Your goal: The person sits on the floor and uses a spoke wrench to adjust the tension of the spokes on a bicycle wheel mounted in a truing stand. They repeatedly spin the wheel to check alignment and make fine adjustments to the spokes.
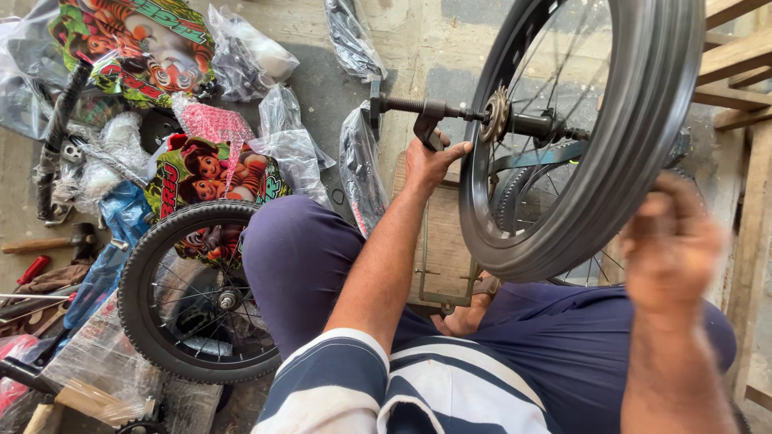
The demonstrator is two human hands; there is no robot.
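Observation:
A black bicycle wheel rim [627,128] with thin spokes stands upright in front of me, a small sprocket [494,112] on its hub. My left hand [432,161] grips a dark wrench [428,122] set on the threaded axle [402,104] just left of the sprocket. Blurred with motion, my right hand [671,241] sits against the rim's outer edge at the right. My legs in dark blue trousers lie below the wheel.
A smaller wheel with a black tyre [193,293] lies on the floor at my left knee. Plastic-wrapped bicycle parts [241,56] and colourful cartoon-printed panels [209,173] crowd the upper left. A hammer [48,241] lies at the far left. Wooden slats [740,56] stand at the right.

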